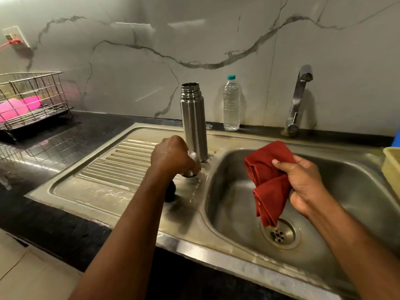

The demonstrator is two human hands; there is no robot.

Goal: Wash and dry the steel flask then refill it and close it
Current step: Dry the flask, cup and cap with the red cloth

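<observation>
1. The tall cylindrical brushed-steel flask (pixel 193 124) stands upright and uncapped on the ribbed steel draining board (pixel 121 161), at its right end just beside the sink basin (pixel 337 191), threaded mouth open to the air.
2. The left hand (pixel 173 155) is curled round a small steel piece (pixel 191 173) low by the foot of the flask; it looks like the flask's cap or cup, though the fingers cover most of it.
3. The right hand (pixel 303 182) grips a bunched dark red cloth (pixel 268 178) over the basin, its loose tail hanging toward the round drain (pixel 279 233).
4. The step appears to be drying. To do it well, I would bring the cloth to the piece in the left hand, wrap it and turn it so the inner threads get wiped too, then run the cloth down the flask body while the other hand steadies it, since it stands narrow and tall on a wet ribbed surface and could tip.
5. A clear plastic water bottle with a teal cap (pixel 231 102) waits by the wall, likely for the refill.
6. Hard to make out: what the dark round object (pixel 172 191) under the left forearm is, whether the flask is wet inside, and a pale bit at the left fingertips.
</observation>
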